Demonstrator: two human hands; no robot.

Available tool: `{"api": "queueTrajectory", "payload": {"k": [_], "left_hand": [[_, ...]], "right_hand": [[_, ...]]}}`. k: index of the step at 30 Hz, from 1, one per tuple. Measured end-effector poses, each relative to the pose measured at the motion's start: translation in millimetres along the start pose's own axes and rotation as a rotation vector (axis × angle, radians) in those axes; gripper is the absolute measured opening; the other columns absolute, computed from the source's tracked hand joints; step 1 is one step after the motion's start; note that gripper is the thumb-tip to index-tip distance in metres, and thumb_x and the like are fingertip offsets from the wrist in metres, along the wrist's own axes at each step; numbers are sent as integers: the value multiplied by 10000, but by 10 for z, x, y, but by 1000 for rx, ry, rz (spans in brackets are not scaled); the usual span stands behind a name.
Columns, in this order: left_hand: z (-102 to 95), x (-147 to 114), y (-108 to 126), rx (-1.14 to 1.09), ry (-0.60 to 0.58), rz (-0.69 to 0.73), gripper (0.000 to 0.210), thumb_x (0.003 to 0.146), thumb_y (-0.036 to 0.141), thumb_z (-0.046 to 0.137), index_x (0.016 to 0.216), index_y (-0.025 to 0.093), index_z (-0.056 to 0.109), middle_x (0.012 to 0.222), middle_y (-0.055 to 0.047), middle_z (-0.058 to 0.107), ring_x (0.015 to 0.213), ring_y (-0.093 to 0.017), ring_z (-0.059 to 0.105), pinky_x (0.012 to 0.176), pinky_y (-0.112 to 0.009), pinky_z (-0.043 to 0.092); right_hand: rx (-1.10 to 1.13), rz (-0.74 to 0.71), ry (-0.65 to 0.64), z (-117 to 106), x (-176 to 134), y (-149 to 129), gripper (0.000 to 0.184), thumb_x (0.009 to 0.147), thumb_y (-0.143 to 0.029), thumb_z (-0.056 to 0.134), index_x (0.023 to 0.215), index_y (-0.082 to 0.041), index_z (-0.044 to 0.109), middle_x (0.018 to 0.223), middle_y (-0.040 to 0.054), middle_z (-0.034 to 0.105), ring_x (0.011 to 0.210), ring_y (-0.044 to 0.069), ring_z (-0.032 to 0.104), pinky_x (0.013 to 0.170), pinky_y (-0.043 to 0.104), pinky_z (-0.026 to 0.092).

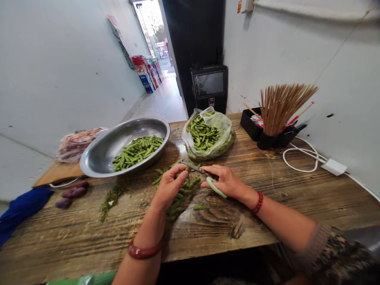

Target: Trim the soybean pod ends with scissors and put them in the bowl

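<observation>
My right hand (pixel 224 180) grips a pair of scissors (pixel 216 187) with pale green handles, the dark blades pointing left. At the blade tips, my left hand (pixel 170 184) is closed in a pinch on a green edamame pod (pixel 187 169), mostly covered by the fingers. Loose edamame pods (pixel 175 209) lie on the wooden table under and between my hands. Beyond them stands an open clear plastic bag (pixel 227 134) full of pods. To its left, a wide steel basin (pixel 99 148) holds more pods and sits tilted.
A pile of green trimmings (pixel 111 198) lies left of my left hand, near several purple bulbs (pixel 78 192) and a blue cloth (pixel 22 211). Bagged meat (pixel 78 144) rests behind. At right are a black holder (pixel 249 126) with brown sticks (pixel 280 109) and a white adapter (pixel 334 167) with cable.
</observation>
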State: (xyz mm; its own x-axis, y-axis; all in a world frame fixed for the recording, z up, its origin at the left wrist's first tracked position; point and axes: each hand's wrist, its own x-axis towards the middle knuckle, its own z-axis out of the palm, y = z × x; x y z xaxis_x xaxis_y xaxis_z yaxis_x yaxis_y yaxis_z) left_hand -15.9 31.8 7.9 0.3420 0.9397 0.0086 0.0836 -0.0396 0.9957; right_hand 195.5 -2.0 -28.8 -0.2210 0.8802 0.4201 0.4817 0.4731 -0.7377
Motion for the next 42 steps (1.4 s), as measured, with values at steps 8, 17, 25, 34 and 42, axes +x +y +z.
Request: {"api": "queueTrajectory", "payload": {"k": [8, 17, 25, 34, 42], "left_hand": [[-78, 37, 27, -392, 126, -29, 253, 696, 264, 740, 862, 175, 569, 577, 66, 449, 477, -52, 360, 386, -138, 228], [-74, 42, 10, -468, 119, -34, 247, 675, 213, 753, 856, 161, 594, 567, 64, 453, 461, -42, 344, 363, -121, 229], [-38, 20, -9, -439, 89, -58, 256, 664, 234, 768, 848, 176, 601, 592, 63, 484, 462, -36, 375, 373, -124, 234], [-8, -3, 16, -415, 78, -62, 240, 667, 224, 773, 836, 161, 614, 655, 31, 548, 471, -27, 386, 391, -123, 240], [-93, 43, 50, -526, 143, -8, 200, 684, 196, 711, 845, 168, 595, 850, -11, 617, 521, -45, 427, 380, -137, 272]], "right_hand": [[-2, 101, 96, 17, 29, 25, 503, 713, -381, 757, 1157, -177, 637, 912, 57, 659, 776, 174, 614, 702, 287, 509], [3, 76, 1, 16, 9, -45, 518, 703, -340, 767, 1175, -199, 605, 886, 29, 614, 716, 140, 555, 657, 263, 484], [1, 40, -27, 34, -4, -41, 552, 689, -338, 779, 1189, -192, 597, 888, 33, 613, 707, 142, 551, 653, 266, 487], [-7, 30, 20, 48, -12, -32, 516, 709, -396, 766, 1156, -178, 630, 940, 76, 666, 808, 191, 621, 710, 297, 517], [-10, -7, 48, 38, -23, -21, 505, 724, -418, 755, 1150, -168, 647, 950, 89, 697, 840, 205, 654, 766, 314, 529]]}}
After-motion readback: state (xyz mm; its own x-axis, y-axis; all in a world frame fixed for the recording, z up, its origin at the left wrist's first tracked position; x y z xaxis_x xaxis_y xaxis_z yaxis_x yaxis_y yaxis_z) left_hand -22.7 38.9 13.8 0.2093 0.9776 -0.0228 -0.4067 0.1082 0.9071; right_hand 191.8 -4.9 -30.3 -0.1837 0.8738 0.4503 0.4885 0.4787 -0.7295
